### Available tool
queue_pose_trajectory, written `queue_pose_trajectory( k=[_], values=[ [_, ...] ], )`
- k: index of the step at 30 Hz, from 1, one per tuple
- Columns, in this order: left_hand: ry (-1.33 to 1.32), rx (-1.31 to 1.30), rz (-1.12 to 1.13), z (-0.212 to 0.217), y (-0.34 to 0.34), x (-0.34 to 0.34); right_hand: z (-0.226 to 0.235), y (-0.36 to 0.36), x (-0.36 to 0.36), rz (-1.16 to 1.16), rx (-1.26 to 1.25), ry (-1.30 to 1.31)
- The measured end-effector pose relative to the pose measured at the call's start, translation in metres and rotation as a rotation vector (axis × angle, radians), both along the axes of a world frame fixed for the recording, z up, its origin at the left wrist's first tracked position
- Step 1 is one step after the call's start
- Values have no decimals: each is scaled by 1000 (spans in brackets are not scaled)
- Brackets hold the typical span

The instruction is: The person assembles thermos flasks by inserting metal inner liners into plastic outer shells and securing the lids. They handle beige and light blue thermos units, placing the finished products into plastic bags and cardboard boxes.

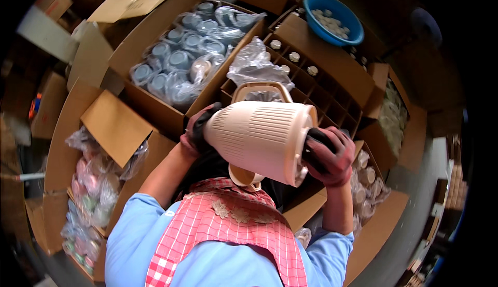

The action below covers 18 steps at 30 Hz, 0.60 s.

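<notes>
A cream-coloured plastic thermos jug (pixel 254 136) with a ribbed body lies on its side in front of my chest. Its looped handle (pixel 262 87) points away from me. My left hand (pixel 199 131), in a dark and red work glove, is closed round the narrower end. At the wide end my right hand (pixel 332 157), gloved the same way, grips the base edge, its fingertips partly hidden. A cream cup-like piece (pixel 244 176) shows beneath the jug near my apron; whether it is joined to the jug I cannot tell.
Beyond the jug stands a divided carton (pixel 324 95) with several white-topped items and crumpled plastic film (pixel 257 64). Left of it, a carton (pixel 140 92) holds bagged grey-blue containers. A blue basin (pixel 332 18) contains small white pieces. Bagged parts fill cartons at both sides.
</notes>
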<state>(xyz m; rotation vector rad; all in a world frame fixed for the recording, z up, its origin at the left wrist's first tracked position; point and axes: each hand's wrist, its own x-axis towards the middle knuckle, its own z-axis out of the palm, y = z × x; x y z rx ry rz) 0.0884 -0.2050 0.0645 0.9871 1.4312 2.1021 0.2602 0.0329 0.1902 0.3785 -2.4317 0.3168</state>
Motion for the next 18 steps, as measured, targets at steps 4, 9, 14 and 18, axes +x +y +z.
queue_pose_trajectory(
  k=[4,9,14,18],
  values=[
    [556,6,279,-25,-6,-9,-10,-4,6,-162,-366,-62],
    [288,87,316,-2,-3,6,-32,-1,5,-206,-1202,-225],
    [204,90,380,14,-9,15,-56,17,-5,-251,-1336,-451],
    [-25,-8,222,7,-22,22,-58,24,-18,-209,-1456,-568]
  ],
)
